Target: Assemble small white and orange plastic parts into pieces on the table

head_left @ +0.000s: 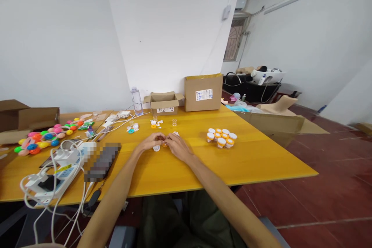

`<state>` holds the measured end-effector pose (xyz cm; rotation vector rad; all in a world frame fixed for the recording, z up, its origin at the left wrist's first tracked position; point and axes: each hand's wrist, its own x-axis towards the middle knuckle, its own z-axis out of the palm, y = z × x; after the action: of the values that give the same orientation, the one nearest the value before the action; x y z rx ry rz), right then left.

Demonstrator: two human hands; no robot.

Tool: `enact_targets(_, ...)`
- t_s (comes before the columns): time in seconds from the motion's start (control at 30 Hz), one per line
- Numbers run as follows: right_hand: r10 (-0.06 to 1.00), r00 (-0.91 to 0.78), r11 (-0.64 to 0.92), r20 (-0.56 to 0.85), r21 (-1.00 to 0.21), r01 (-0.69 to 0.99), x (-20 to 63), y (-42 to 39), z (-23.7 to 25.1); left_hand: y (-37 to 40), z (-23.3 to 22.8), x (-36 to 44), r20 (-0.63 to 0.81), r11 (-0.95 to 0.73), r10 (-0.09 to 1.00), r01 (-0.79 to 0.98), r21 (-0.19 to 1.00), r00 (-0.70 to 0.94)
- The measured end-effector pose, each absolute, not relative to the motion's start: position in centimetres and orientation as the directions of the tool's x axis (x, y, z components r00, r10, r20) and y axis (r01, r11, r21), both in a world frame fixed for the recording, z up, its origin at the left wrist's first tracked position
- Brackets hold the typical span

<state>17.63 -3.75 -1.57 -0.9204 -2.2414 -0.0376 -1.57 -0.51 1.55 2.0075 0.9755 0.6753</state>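
My left hand (152, 142) and my right hand (177, 147) meet over the table, their fingertips curled together. Between them shows a small orange round part (165, 145), mostly covered by the fingers. Just below my left hand sits a white round cap (156, 148). Several small white pieces (176, 133) lie beyond my right hand, near a clear little cup (174, 122). Farther back are an orange ring (153, 126) and white parts (159, 123). To the left, a teal ring (131, 131) lies by more white pieces.
Several small jars with white lids and orange bands (221, 142) are grouped at the right. An open carton (164, 107) and a larger box (203, 99) stand behind, beside a water bottle (136, 101). Power strips (62, 182), cables and a dark phone (103, 162) crowd the left.
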Motion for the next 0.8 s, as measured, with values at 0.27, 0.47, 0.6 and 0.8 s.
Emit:
enact_targets(0.27,0.606,-0.498,0.747,0.620,-0.230,0.624,17.6,-3.9,-1.4,-1.1,0.5,-0.8,0.224,-0.537,0.800,0.498,0.681,0.556)
enact_targets(0.47,0.589,-0.502,0.761,0.633,-0.226,0.608,17.7,-3.9,-1.5,-0.9,0.0,-0.6,0.235,-0.542,0.797,0.487,0.685,0.556)
enact_targets(0.6,0.592,-0.499,0.758,0.633,-0.228,0.611,17.7,-4.0,-1.5,-0.9,0.0,-0.6,0.257,-0.555,0.796,0.493,0.670,0.548)
enact_targets(0.8,0.588,-0.491,0.761,0.643,-0.235,0.604,17.6,-4.4,-1.2,-1.2,0.1,-0.5,0.253,-0.539,0.810,0.502,0.676,0.529)
